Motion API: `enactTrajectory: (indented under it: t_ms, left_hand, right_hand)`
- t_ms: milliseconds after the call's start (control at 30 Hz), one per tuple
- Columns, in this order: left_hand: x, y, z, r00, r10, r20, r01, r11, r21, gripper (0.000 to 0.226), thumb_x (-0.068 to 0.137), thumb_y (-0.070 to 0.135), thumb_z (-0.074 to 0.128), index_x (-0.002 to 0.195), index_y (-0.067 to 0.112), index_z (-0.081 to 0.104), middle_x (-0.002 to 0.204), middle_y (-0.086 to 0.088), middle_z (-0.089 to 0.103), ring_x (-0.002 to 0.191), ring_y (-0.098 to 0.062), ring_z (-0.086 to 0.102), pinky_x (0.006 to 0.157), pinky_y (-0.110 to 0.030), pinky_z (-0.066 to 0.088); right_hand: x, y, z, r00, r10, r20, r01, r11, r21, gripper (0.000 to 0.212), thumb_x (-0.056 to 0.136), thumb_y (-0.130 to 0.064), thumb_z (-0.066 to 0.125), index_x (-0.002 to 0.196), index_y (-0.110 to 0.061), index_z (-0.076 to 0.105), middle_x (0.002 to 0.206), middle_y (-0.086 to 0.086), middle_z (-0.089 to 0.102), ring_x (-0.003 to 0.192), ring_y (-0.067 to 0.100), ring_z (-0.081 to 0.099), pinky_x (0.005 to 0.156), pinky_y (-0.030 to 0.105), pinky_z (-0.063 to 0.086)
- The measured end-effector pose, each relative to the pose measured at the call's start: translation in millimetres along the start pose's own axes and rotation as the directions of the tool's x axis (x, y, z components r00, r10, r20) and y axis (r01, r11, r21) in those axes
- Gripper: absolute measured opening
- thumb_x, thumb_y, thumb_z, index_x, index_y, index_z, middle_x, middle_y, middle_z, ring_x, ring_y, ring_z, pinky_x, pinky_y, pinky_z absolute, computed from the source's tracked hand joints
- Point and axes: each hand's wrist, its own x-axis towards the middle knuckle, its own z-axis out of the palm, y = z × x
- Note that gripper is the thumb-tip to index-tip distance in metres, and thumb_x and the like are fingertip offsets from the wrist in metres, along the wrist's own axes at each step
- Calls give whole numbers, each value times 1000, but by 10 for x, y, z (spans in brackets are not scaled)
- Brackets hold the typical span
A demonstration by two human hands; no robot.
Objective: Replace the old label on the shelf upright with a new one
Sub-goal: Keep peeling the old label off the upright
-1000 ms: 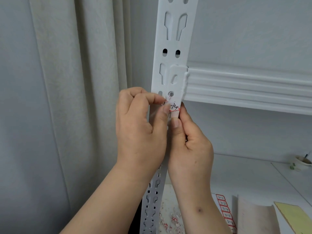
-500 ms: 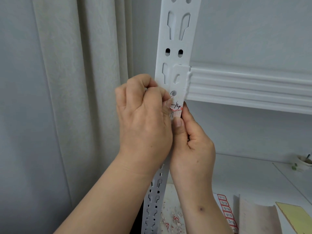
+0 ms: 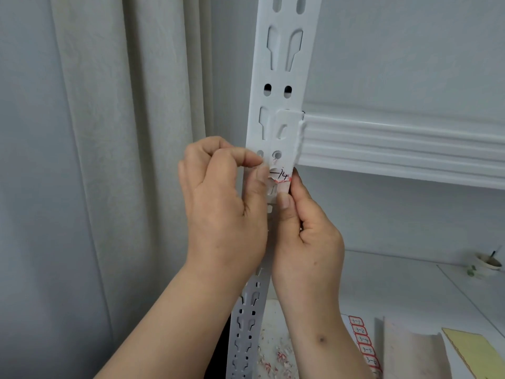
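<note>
1. Old label [image 3: 280,177] — torn, marked "14" — sits on the white shelf upright [image 3: 282,77], just below the beam bracket.
2. Left hand [image 3: 224,212] pinches the label's peeled left edge.
3. Right hand [image 3: 308,233] grips the upright, thumb beneath the label.

left hand [image 3: 224,203] picking torn label [image 3: 281,176] on white upright [image 3: 281,64], right hand [image 3: 308,236] gripping upright

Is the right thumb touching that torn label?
Touching. The head view shows the right hand's thumb tip pressed on the lower edge of the torn label on the shelf upright.
</note>
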Motion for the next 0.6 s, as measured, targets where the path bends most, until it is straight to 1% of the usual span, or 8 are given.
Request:
enactTrajectory:
  t_ms: [33, 100, 167, 233, 333, 433, 533, 600]
  left_hand:
    - [10, 4, 7, 1000, 2, 0, -2, 1000, 1, 9, 89, 20, 61, 97, 24, 57, 107, 20, 35, 107, -6, 40, 98, -10, 30]
    - [28, 14, 35, 1000, 21, -4, -21, 999, 29, 10, 86, 18, 66, 95, 19, 61, 105, 10, 40, 105, -12, 41, 96, -7, 29]
    - [40, 20, 63, 999, 47, -18, -46, 997, 66, 11, 83, 15, 70, 91, 12, 64, 106, 4, 42, 102, -12, 41, 93, -4, 28]
    - [39, 11, 83, 995, 91, -40, -86, 992, 97, 10, 82, 12, 72, 89, 9, 66, 104, 3, 43, 99, -11, 39, 91, -5, 28]
    - [16, -2, 110, 985, 158, -63, -150, 982, 118, 4, 83, 5, 71, 85, 6, 68, 100, 3, 45, 95, -13, 41, 86, -8, 31]
    - [10, 4, 125, 988, 140, -66, -132, 985, 111, 4, 83, 4, 71, 84, 6, 68, 99, 3, 46, 95, -16, 43, 85, -9, 33]
    - [20, -2, 123, 989, 142, -46, -134, 981, 140, 2, 84, 4, 68, 83, 5, 67, 100, 1, 48, 97, -14, 40, 88, -6, 29]
    - [16, -11, 124, 989, 148, -29, -142, 978, 154, 1, 85, 4, 66, 84, 5, 66, 102, 1, 46, 98, -11, 36, 89, -5, 28]
  right_hand:
    - [1, 0, 0, 1000, 1, 0, -1, 1000, 10, 41, 93, -44, 43, 133, -40, 52, 120, -17, 66, 110, 2, 61, 94, 33, 52]
    - [2, 3, -2, 1000, 4, -8, -4, 999, 32, 40, 93, -43, 44, 132, -39, 54, 118, -20, 66, 109, -4, 60, 93, 28, 52]
    - [2, 0, -5, 1000, 8, -17, -7, 999, 35, 40, 92, -45, 44, 130, -40, 54, 116, -21, 67, 105, -8, 61, 91, 23, 52]
    - [3, -4, -4, 1000, 12, -16, -11, 999, 30, 41, 91, -46, 43, 130, -40, 54, 117, -21, 66, 105, -9, 60, 90, 20, 51]
    - [5, 4, -7, 1000, 11, -24, -11, 1000, 5, 43, 90, -46, 43, 131, -38, 54, 116, -18, 67, 105, -4, 62, 89, 22, 51]
    - [5, 8, -9, 1000, 4, -30, -3, 1000, 2, 43, 90, -46, 43, 131, -39, 53, 117, -18, 67, 105, -5, 61, 88, 20, 50]
    - [7, 8, -11, 1000, 4, -28, -3, 1000, 9, 42, 90, -46, 43, 131, -39, 53, 116, -21, 65, 105, -9, 60, 89, 18, 50]
    - [9, 11, -9, 1000, 10, -21, -10, 1000, 19, 43, 90, -47, 43, 131, -39, 53, 118, -21, 65, 106, -9, 59, 91, 19, 50]
